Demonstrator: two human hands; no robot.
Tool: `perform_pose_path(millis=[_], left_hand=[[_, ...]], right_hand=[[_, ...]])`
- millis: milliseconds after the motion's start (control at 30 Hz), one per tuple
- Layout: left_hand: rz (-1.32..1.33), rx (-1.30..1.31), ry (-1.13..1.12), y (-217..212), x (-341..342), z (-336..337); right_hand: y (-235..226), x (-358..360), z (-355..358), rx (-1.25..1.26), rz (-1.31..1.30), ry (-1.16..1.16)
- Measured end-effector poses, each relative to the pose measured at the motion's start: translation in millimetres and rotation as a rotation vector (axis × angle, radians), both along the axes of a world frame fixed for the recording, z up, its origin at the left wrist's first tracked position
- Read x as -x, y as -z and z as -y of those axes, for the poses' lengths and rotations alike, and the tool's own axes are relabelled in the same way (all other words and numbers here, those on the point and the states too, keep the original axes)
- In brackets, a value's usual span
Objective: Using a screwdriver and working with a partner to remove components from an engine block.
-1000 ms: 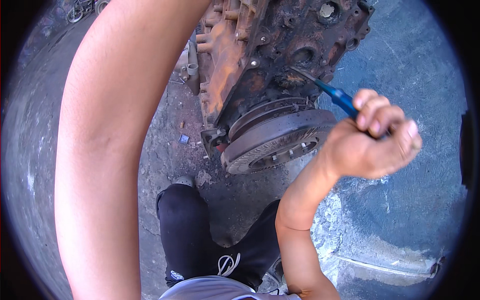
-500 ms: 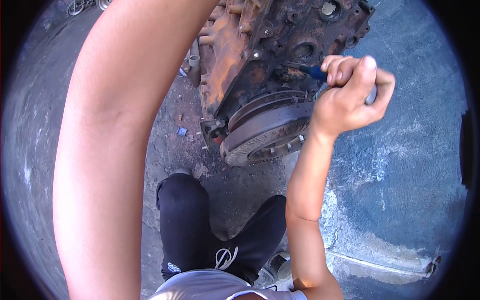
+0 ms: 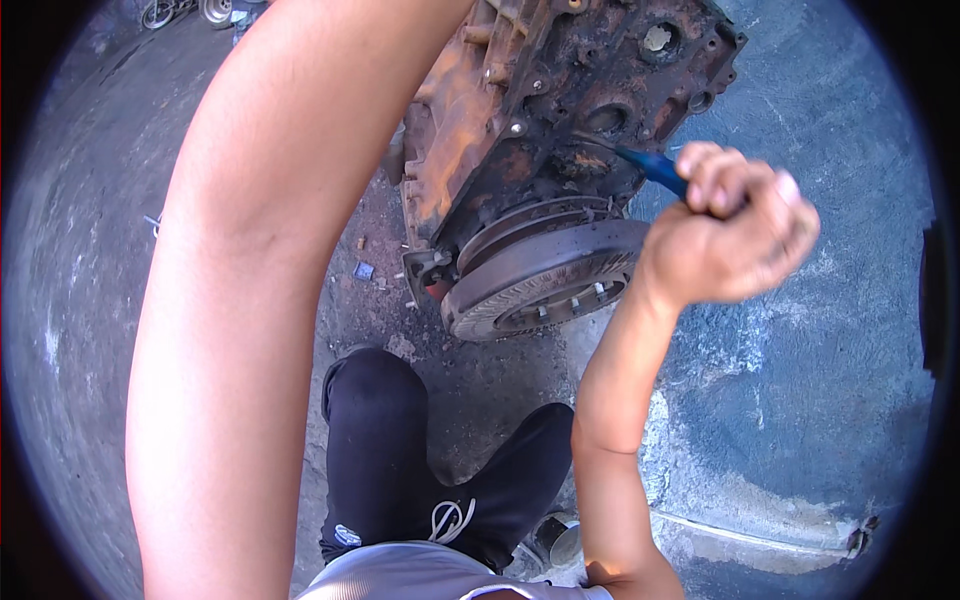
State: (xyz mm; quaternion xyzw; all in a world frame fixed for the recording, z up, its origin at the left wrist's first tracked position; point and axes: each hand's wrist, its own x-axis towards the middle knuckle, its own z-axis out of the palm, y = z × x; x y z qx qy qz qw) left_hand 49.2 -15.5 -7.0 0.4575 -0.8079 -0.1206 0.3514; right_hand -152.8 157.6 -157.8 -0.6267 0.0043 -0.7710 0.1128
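My right hand (image 3: 735,220) is closed around the blue handle of a screwdriver (image 3: 655,170). Its thin metal shaft points left at the greasy face of a rusty engine block (image 3: 530,145), just below a round recess; whether the tip touches is hard to tell. Below the tool, a dark round pulley (image 3: 545,275) is mounted on the block, close to my right wrist. My left forearm reaches up past the top edge of the picture, so my left hand is out of sight.
A blue-grey rough wall (image 3: 790,330) stands on the right, with a pale pipe (image 3: 760,527) along its lower part. Small debris, including a blue scrap (image 3: 364,271), lies on the dirty floor. Wheels (image 3: 160,13) show at the far upper left.
My right hand has moved right and slightly down with the screwdriver, showing more of its blue handle. My left arm has shifted a little to the right.
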Motion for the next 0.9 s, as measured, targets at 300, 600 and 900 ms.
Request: perform_pose_path(millis=[300,600,900], left_hand=[[-0.028,-0.012,-0.059,0.0,5.7,0.9],[-0.027,0.007,-0.044,-2.1,5.2,4.3],[0.077,0.077,-0.035,0.5,8.9,7.6]], right_hand=[[-1.2,-1.9,19.2,-0.059,0.159,0.046],[-6.8,-0.1,20.4,-0.058,0.149,0.088],[9.5,5.4,-5.8,0.079,0.071,-0.064]])
